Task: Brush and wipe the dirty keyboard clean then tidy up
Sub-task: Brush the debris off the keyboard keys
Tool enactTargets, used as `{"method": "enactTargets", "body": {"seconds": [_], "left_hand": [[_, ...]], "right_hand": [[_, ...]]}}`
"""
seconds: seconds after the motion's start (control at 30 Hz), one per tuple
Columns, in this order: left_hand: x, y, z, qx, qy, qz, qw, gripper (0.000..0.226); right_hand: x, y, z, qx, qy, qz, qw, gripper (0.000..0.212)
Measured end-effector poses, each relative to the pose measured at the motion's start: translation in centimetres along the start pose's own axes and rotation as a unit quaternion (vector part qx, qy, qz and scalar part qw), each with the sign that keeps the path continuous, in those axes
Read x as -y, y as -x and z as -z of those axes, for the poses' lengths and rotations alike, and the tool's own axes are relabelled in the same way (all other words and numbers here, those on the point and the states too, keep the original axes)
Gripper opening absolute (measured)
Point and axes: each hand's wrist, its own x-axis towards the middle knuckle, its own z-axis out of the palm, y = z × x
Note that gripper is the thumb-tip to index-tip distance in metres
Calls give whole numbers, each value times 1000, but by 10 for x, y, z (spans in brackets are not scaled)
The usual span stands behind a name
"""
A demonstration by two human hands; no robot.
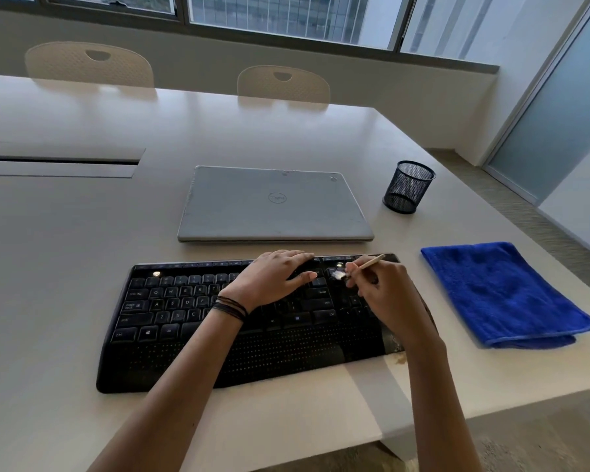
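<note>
A black keyboard [171, 321] with a dotted palm rest lies on the table in front of me. My left hand [273, 277] rests flat on its upper middle keys, fingers spread, holding nothing. My right hand [385, 294] grips a small brush [361, 267] with a pale wooden handle. Its light bristles touch the keys at the keyboard's upper right. A folded blue cloth [504, 294] lies on the table just right of the keyboard. Some brownish dirt [400, 360] shows at the keyboard's front right corner.
A shut silver laptop [273, 206] lies just behind the keyboard. A black mesh pen cup [407, 187] stands to its right, near the table's right edge [491, 212]. Two pale chairs [89, 63] stand at the far side, under the windows. A cable slot [58, 161] is at the left.
</note>
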Motion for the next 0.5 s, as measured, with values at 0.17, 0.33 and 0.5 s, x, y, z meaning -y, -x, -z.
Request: {"method": "enactTargets", "body": {"seconds": [0.17,0.33,0.5], "left_hand": [[0,-1,1,4,-2,1,1000,56],[-1,-1,1,10,-9,1,1000,56],[0,-2,0,10,-7,3,1000,56]], "right_hand": [[1,0,8,8,-11,-7,1000,23],[0,-6,-2,-3,-7,9,1000,19],[-1,-6,2,16,-29,-19,999,29]]}}
